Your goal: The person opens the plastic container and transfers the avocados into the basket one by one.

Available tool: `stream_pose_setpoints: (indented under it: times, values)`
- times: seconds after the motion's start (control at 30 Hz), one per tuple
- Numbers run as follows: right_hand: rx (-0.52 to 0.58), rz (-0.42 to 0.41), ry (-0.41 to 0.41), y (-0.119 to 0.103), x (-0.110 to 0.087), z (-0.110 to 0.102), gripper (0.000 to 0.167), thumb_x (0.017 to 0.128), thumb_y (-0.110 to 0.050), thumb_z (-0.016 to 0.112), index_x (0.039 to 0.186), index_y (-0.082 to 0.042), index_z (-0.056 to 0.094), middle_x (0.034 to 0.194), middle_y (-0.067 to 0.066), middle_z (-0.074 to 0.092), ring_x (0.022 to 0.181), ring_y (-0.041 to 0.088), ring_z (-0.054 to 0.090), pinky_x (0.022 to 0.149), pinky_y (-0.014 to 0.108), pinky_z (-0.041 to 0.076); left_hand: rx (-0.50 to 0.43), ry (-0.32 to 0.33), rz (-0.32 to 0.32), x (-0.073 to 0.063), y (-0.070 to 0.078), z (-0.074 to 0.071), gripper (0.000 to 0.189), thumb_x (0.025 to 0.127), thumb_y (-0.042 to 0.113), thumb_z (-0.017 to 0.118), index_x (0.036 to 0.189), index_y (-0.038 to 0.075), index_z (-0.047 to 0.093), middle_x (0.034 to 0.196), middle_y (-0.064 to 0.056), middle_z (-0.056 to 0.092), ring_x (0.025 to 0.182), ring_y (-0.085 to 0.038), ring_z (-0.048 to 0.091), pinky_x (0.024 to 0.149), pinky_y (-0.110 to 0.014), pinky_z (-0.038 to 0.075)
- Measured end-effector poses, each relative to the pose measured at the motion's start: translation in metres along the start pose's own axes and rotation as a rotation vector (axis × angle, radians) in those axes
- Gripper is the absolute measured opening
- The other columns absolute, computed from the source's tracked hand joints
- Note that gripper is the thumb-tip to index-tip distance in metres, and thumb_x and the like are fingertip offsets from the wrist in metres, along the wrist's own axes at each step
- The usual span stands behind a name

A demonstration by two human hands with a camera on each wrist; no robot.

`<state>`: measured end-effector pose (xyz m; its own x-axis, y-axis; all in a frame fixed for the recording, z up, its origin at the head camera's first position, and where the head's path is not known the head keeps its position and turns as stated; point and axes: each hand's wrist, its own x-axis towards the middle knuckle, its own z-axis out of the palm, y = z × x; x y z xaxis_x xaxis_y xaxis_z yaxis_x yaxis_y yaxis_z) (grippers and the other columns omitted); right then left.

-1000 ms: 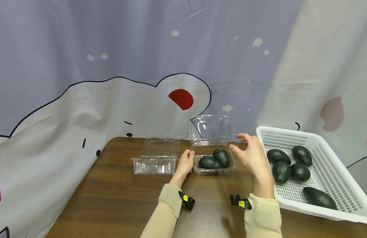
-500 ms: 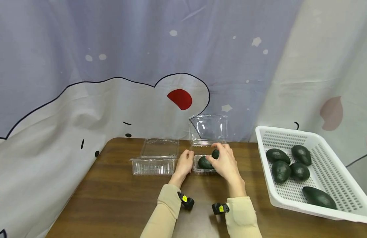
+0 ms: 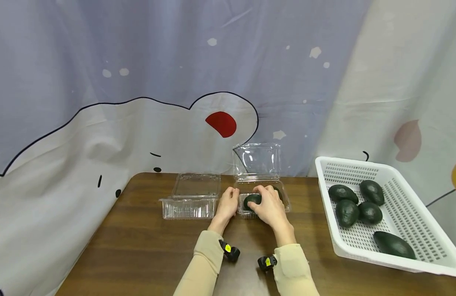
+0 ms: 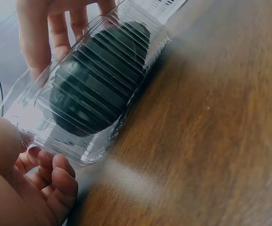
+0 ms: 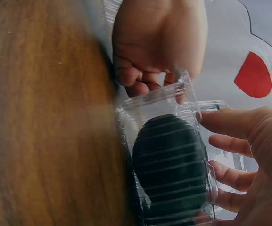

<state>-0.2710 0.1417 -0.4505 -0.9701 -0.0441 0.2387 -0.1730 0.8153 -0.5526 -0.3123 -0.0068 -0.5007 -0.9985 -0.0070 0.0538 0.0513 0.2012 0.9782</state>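
Left hand (image 3: 227,204) pinches the left edge of the open clear clamshell (image 3: 245,213). Right hand (image 3: 271,209) arches over it, thumb and fingers curled around the left avocado (image 3: 252,200) inside.

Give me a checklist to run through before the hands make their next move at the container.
1. Left hand placed at the left end of the container: ok.
2. Lid raised and out of the way: ok, it stands open behind.
3. Two avocados inside the container walls: ok.
4. Right hand clear of the lid's closing path: not ok, it reaches in over the avocados.
5. Right hand's grip firm on an avocado: cannot tell.
6. Other container open: ok, its lid is tipped back.
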Motion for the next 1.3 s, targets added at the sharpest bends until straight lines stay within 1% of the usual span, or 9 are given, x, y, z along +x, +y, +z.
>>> stream_pose_setpoints:
  times: [0.17,0.27,0.4,0.5,0.6,0.73,0.83,0.97,1.3]
  values:
    - [0.007,0.001,-0.031,-0.002,-0.001,0.009,0.038,0.080,-0.025,0.081,0.112,-0.015,0.065,0.114,0.013,0.054,0.105,0.033,0.049,0.080,0.051,0.047,0.023,0.022,-0.002,-0.001,-0.001,0.000,0.027,0.105,0.024,0.045,0.088,0.005,0.053,0.055,0.001,0.040,0.037,-0.011,0.036,0.033,-0.022,0.031]
    - [0.018,0.003,-0.034,-0.002,0.000,0.012,0.037,0.080,-0.023,0.081,0.113,-0.014,0.065,0.115,0.013,0.054,0.105,0.034,0.048,0.083,0.051,0.046,0.026,0.031,0.005,-0.001,-0.002,0.000,0.026,0.104,0.023,0.046,0.087,0.005,0.053,0.055,0.002,0.039,0.036,-0.011,0.035,0.033,-0.022,0.031]
    - [0.025,-0.021,-0.036,-0.002,0.002,0.012,0.039,0.079,-0.020,0.081,0.114,-0.012,0.064,0.118,0.014,0.056,0.111,0.036,0.050,0.089,0.051,0.044,0.025,0.034,0.012,0.000,-0.001,0.001,0.026,0.104,0.024,0.046,0.087,0.006,0.053,0.056,0.002,0.039,0.036,-0.011,0.035,0.034,-0.022,0.031]
    - [0.026,-0.032,-0.064,-0.002,0.005,0.012,0.042,0.080,-0.020,0.080,0.117,-0.011,0.063,0.123,0.012,0.056,0.117,0.036,0.050,0.093,0.052,0.043,0.025,0.035,0.010,0.000,0.000,0.001,0.027,0.105,0.025,0.045,0.086,0.007,0.052,0.057,0.002,0.041,0.036,-0.011,0.035,0.034,-0.022,0.031]
    - [0.017,-0.021,-0.104,-0.003,0.007,0.012,0.045,0.082,-0.023,0.078,0.123,-0.013,0.061,0.127,0.010,0.056,0.121,0.034,0.049,0.095,0.054,0.042,0.019,0.032,0.005,-0.001,0.001,0.001,0.026,0.105,0.024,0.046,0.086,0.007,0.053,0.056,0.001,0.042,0.036,-0.011,0.036,0.034,-0.022,0.031]
    - [0.005,-0.002,-0.138,-0.004,0.010,0.013,0.049,0.084,-0.026,0.076,0.128,-0.016,0.059,0.132,0.009,0.055,0.124,0.034,0.047,0.093,0.060,0.042,0.020,0.034,0.003,-0.001,0.001,0.001,0.026,0.105,0.025,0.046,0.086,0.007,0.053,0.055,0.002,0.041,0.037,-0.011,0.036,0.034,-0.022,0.031]
    - [-0.001,0.010,-0.151,-0.004,0.012,0.015,0.050,0.084,-0.028,0.076,0.130,-0.018,0.059,0.132,0.008,0.054,0.124,0.033,0.047,0.090,0.062,0.042,0.028,0.038,0.007,0.000,0.002,0.002,0.026,0.104,0.025,0.046,0.087,0.007,0.053,0.056,0.002,0.041,0.037,-0.011,0.036,0.034,-0.022,0.032]
    - [-0.013,0.010,-0.141,-0.004,0.012,0.016,0.049,0.083,-0.030,0.077,0.127,-0.018,0.061,0.129,0.009,0.055,0.121,0.032,0.048,0.087,0.061,0.044,0.025,0.038,0.006,0.000,0.002,0.002,0.025,0.104,0.023,0.046,0.088,0.006,0.054,0.057,0.002,0.041,0.036,-0.011,0.036,0.034,-0.022,0.032]
    - [-0.010,-0.010,-0.069,-0.005,0.009,0.018,0.049,0.079,-0.030,0.080,0.123,-0.015,0.063,0.120,0.010,0.057,0.115,0.032,0.049,0.085,0.056,0.046,0.025,0.041,0.006,0.002,-0.001,0.002,0.024,0.105,0.022,0.046,0.089,0.005,0.055,0.058,0.001,0.042,0.036,-0.011,0.035,0.033,-0.022,0.031]
